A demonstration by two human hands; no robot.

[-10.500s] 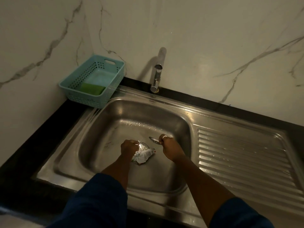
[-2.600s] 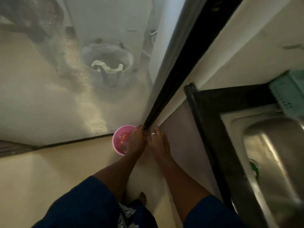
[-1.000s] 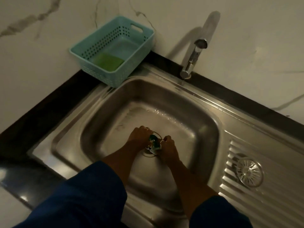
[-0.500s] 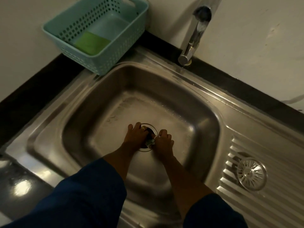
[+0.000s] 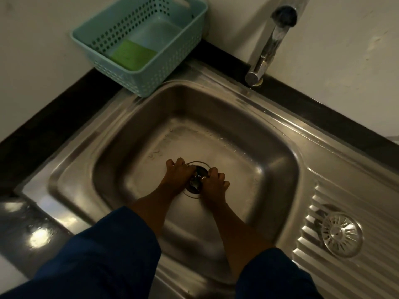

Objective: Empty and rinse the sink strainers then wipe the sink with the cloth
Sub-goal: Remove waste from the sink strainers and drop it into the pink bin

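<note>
Both hands are pressed together over the drain [image 5: 195, 180] at the centre of the sink basin [image 5: 133, 160]. The left hand [image 5: 178, 175] and right hand [image 5: 213, 183] are curled around something small and dark in the drain mouth, probably the inner strainer; whether it is firmly gripped cannot be told. One flat strainer [image 5: 341, 236] is already lifted out and lies on the drainboard [image 5: 367, 277] at about four o'clock from the drain. The faucet [image 5: 266, 46] is seen at one o'clock with no water visible, so rinsing seems not yet done. A green pad [image 5: 132, 53], possibly the cloth, lies in the teal basket [image 5: 185, 43] at eleven o'clock; wiping is left.
</note>
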